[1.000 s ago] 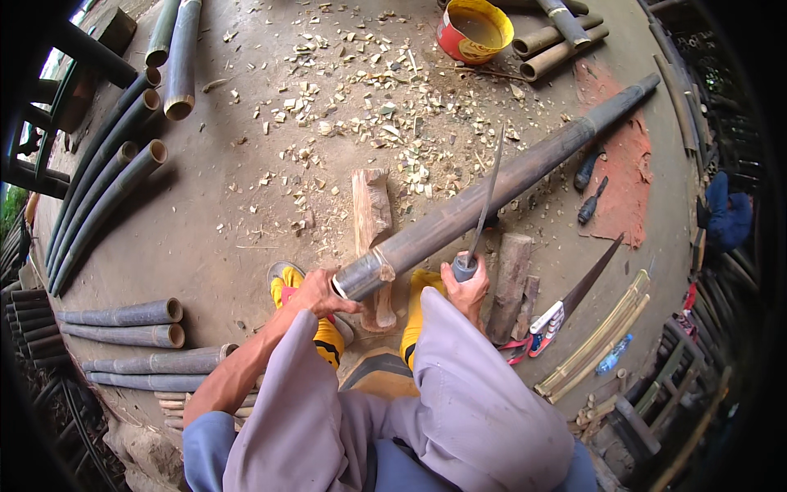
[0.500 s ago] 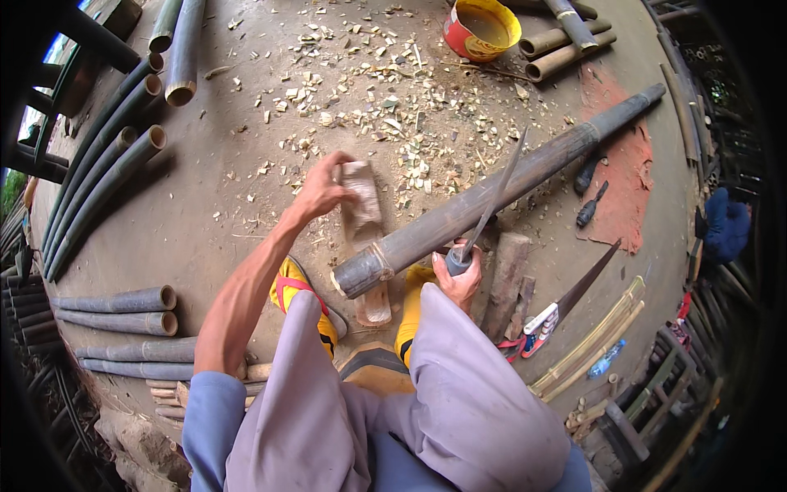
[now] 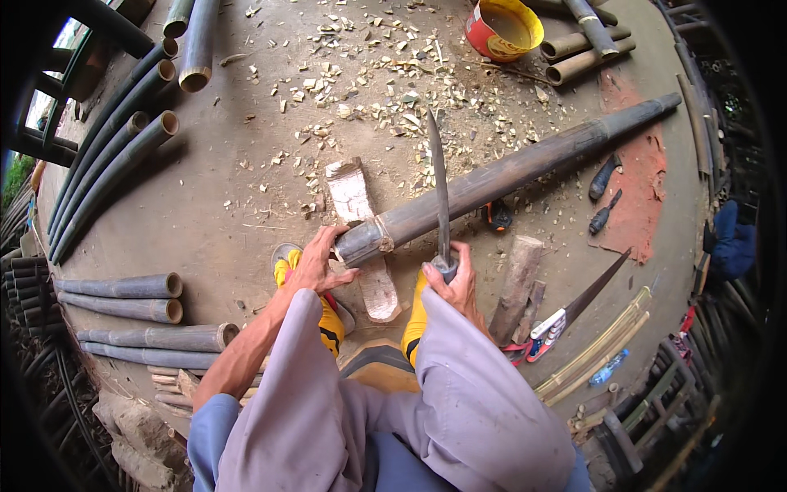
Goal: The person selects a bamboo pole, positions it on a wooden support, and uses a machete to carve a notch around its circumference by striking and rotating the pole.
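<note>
A dark bamboo pole (image 3: pixel 516 176) slants from near my feet to the far right. Its near end rests across a flat wooden block (image 3: pixel 348 197), whose pale chopped face shows on both sides of the pole. My left hand (image 3: pixel 320 264) grips that near end, fingers on the upper side and thumb below. In front of my right knee, my right hand (image 3: pixel 457 287) is closed round the grey handle of a knife (image 3: pixel 441 184). The long narrow blade points away from me, passing over the pole in this view.
Wood chips (image 3: pixel 385 90) litter the ground ahead. Cut bamboo poles (image 3: pixel 147 139) lie at left. On the right are a handsaw (image 3: pixel 574 316), short logs (image 3: pixel 518 279), a tape measure (image 3: pixel 497 216) and a red cloth (image 3: pixel 635 197) near dark-handled tools (image 3: pixel 605 215). A yellow-red bucket (image 3: pixel 504 29) stands far off.
My left hand has come nearer, from the block's far end to the pole's near end. The block's far end has swung left. The knife has turned from leaning right to pointing nearly straight away.
</note>
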{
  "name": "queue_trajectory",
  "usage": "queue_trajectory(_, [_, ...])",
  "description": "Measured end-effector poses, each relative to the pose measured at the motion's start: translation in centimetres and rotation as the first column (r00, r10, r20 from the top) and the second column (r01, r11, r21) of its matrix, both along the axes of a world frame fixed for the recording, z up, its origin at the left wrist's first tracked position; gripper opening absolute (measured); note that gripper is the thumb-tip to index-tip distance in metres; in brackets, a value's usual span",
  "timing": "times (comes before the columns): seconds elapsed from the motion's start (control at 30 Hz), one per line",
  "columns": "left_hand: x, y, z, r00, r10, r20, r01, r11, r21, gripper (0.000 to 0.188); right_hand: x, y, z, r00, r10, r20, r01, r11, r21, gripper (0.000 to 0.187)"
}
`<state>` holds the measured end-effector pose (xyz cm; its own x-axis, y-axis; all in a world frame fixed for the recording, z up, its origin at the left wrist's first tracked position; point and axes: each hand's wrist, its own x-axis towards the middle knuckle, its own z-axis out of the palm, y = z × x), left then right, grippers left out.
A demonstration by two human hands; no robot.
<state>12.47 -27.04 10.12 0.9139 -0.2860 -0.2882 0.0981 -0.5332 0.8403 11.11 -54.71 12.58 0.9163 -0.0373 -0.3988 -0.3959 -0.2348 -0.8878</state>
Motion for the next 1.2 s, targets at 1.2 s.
queue_trajectory(1.2, [-1.3, -0.3, -2.8, 0.93, 0.356, 0.091, -0.358, 0.934, 0.007, 0.083, 2.1, 2.5, -0.9, 0.939, 0.264, -0.22, -0.237, 0.961, 0.14, 0.019])
